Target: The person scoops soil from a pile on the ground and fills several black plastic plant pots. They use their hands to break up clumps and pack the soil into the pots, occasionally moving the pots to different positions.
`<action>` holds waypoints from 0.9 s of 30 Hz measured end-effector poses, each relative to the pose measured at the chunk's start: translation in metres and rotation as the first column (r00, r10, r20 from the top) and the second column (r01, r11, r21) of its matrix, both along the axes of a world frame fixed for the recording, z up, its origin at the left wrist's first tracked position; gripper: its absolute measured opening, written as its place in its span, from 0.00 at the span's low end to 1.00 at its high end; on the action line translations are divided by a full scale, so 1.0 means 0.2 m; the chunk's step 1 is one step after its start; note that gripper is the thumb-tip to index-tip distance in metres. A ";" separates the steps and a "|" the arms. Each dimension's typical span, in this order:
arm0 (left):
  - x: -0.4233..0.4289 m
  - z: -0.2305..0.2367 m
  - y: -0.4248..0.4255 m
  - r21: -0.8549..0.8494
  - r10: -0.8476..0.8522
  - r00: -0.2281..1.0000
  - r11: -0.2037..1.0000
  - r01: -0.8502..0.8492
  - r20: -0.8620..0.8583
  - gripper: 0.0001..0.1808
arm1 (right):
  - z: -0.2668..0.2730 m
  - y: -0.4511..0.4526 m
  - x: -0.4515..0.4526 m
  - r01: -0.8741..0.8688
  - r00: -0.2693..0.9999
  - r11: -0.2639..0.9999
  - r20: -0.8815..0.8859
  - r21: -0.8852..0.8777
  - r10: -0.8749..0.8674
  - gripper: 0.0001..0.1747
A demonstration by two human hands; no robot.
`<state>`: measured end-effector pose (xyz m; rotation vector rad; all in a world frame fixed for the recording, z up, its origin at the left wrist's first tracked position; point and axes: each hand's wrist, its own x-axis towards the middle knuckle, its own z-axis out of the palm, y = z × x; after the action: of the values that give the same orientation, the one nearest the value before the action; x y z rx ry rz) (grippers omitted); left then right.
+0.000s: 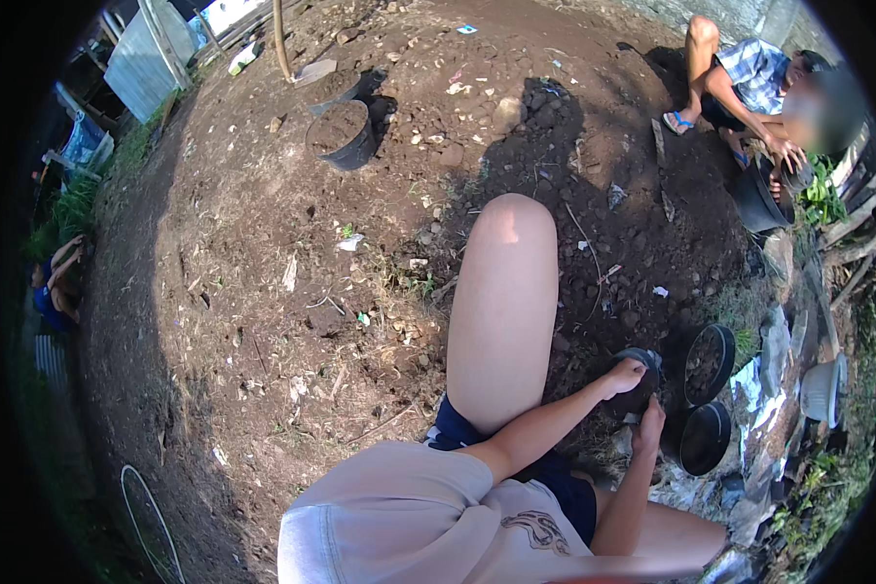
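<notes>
My left hand [625, 376] is closed at the upper rim of a dark, round container [634, 401], apparently a black plastic pot. My right hand [650, 423] grips its lower right edge, fingers partly hidden. What the container holds is too dark to tell. Just right of my hands, a black plastic pot with soil [709, 365] stands beside another black pot [704, 438], whose inside is in shadow. My bare raised knee [511, 226] is to the left of the container.
Two soil-filled black pots, the nearer one [342, 135] in sunlight, stand farther off. At upper right a person [752, 80] crouches with hands at a black pot [759, 197]. Another person [55, 288] is at far left. A white basin [821, 390] lies near sticks. Stones and litter dot the soil.
</notes>
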<state>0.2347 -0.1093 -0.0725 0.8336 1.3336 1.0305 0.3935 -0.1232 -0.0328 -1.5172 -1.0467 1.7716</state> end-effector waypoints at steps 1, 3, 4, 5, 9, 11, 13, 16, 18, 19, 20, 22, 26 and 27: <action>0.01 0.01 -0.01 0.032 0.089 0.995 0.995 -0.090 0.035 0.19 | 0.01 -0.02 -0.01 0.092 0.995 0.996 0.042 -0.012 -0.092 0.24; -0.01 0.02 0.00 -0.044 0.025 0.998 0.999 -0.023 0.066 0.19 | 0.04 -0.05 -0.04 0.145 0.989 0.988 -0.035 -0.051 -0.147 0.26; -0.01 0.03 0.00 -0.039 0.017 0.997 0.999 -0.014 0.072 0.19 | 0.06 -0.06 -0.05 0.166 0.986 0.984 -0.011 -0.064 -0.167 0.27; -0.02 0.05 0.01 -0.032 0.022 0.997 0.999 -0.020 0.072 0.19 | 0.09 -0.07 -0.07 0.168 0.986 0.982 0.016 -0.085 -0.167 0.28; -0.03 0.09 0.04 0.013 0.065 0.995 0.998 -0.067 0.079 0.20 | 0.16 -0.12 -0.14 0.221 0.975 0.974 0.044 -0.054 -0.218 0.28; -0.02 0.09 0.06 -0.017 0.045 0.992 0.999 -0.043 0.115 0.20 | 0.18 -0.12 -0.15 0.193 0.978 0.980 0.067 0.041 -0.196 0.27; -0.02 0.09 0.08 -0.024 -0.005 0.982 1.000 0.010 0.186 0.20 | 0.20 -0.13 -0.14 0.165 0.981 0.976 0.076 0.143 -0.177 0.27; 0.01 0.08 0.09 -0.001 -0.027 0.985 1.000 0.027 0.173 0.23 | 0.21 -0.13 -0.13 0.182 0.968 0.963 0.138 0.199 -0.212 0.27; 0.02 0.07 0.10 0.012 -0.057 0.976 0.998 0.056 0.211 0.25 | 0.20 -0.12 -0.13 0.201 0.957 0.938 0.146 0.284 -0.249 0.26; 0.02 0.08 0.10 0.015 -0.045 0.967 0.999 0.043 0.251 0.26 | 0.20 -0.12 -0.14 0.210 0.952 0.922 0.146 0.326 -0.268 0.26; 0.03 0.08 0.10 0.019 -0.033 0.957 0.999 0.028 0.289 0.26 | 0.19 -0.12 -0.14 0.233 0.945 0.909 0.141 0.345 -0.296 0.25; 0.03 0.08 0.10 0.042 -0.015 0.953 0.999 0.002 0.301 0.27 | 0.18 -0.12 -0.16 0.294 0.920 0.882 0.141 0.367 -0.365 0.24; 0.04 0.06 0.10 0.002 -0.029 0.925 1.000 0.031 0.379 0.30 | 0.15 -0.12 -0.17 0.243 0.920 0.884 0.194 0.400 -0.340 0.25; 0.04 0.05 0.11 -0.019 -0.033 0.920 0.999 0.044 0.390 0.30 | 0.15 -0.13 -0.17 0.266 0.917 0.874 0.171 0.407 -0.359 0.25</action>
<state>0.2421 -0.0880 -0.0624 0.5911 0.9846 1.0795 0.3596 -0.1485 -0.0032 -1.5725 -1.1042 1.1052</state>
